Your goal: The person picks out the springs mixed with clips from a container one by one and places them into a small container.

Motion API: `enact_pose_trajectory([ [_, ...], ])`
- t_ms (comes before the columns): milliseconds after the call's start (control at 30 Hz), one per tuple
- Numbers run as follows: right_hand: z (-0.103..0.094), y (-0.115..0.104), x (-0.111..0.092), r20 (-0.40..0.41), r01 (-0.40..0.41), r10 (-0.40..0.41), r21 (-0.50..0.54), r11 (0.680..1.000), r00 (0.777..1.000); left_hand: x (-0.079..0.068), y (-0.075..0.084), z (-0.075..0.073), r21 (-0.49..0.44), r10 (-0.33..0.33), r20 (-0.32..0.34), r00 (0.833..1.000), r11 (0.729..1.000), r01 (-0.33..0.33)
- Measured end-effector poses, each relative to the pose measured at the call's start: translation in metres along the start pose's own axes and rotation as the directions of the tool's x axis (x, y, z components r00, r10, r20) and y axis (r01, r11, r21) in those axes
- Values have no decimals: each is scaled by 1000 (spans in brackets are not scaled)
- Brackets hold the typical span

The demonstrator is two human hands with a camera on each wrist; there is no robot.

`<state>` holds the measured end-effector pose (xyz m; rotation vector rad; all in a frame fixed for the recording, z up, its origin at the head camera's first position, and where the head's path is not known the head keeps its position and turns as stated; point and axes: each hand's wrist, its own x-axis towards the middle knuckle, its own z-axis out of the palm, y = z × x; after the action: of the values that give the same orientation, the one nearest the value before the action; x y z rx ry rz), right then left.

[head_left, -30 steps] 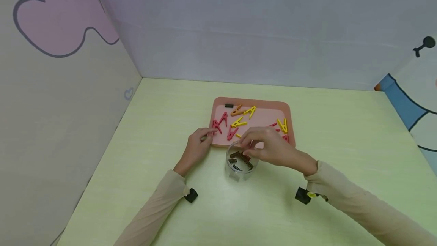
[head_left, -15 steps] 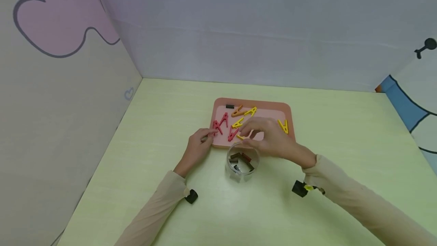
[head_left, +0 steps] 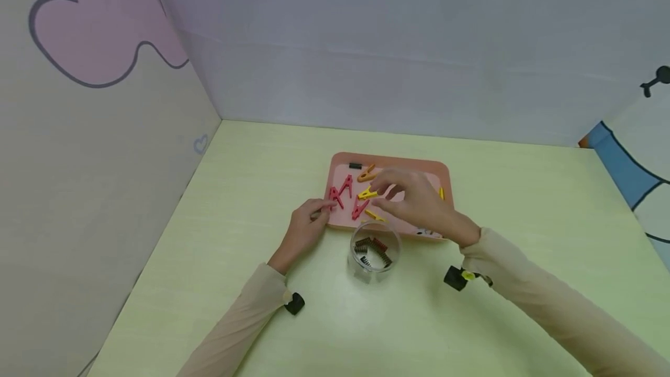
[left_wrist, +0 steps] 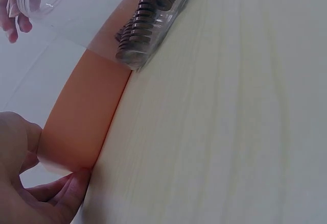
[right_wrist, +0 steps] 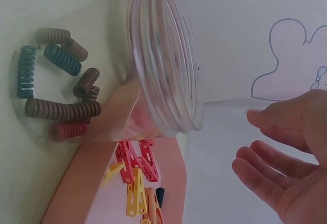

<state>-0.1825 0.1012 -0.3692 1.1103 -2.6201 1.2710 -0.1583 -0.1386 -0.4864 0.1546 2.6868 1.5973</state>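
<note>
My left hand grips the near left corner of a pink tray; its thumb and fingers pinch the wall in the left wrist view. Right in front of the tray stands a clear, lidless jar with several coil springs at its bottom, brown, teal and red. My right hand hovers over the tray beyond the jar. Its thumb and fingers are apart, with nothing between them in the right wrist view. Beneath it lie a yellow clip and an orange clip; the hand hides part of the tray.
Several red clips, one a red clip, lie at the tray's left. One dark spring sits near its far left corner. The pale table meets a wall behind and another at left.
My right hand has moved up from the jar's mouth to above the tray, its thumb and fingers now farther apart. The left hand has stayed at the tray's corner.
</note>
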Motion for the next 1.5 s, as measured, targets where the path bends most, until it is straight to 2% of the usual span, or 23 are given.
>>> enact_pose_trajectory([
  [500,2,12,17,23,-125,126,-58,991,992,0,0,4,13,-1,3,1000,1000,1],
  [667,4,18,24,23,-157,159,-68,985,987,-1,0,5,22,-21,10,1000,1000,21],
  [900,6,31,36,30,-233,236,-81,969,971,1,-2,7,15,-8,10,1000,1000,8],
  [1067,6,42,41,28,-258,262,-109,960,965,1,-2,9,14,1,11,1000,1000,-2],
  [1233,6,48,45,40,-309,315,-121,943,948,1,0,11,14,-4,22,1000,1000,4],
  [1500,8,59,50,48,-303,311,-127,945,949,1,0,13,13,7,16,1000,1000,-7],
])
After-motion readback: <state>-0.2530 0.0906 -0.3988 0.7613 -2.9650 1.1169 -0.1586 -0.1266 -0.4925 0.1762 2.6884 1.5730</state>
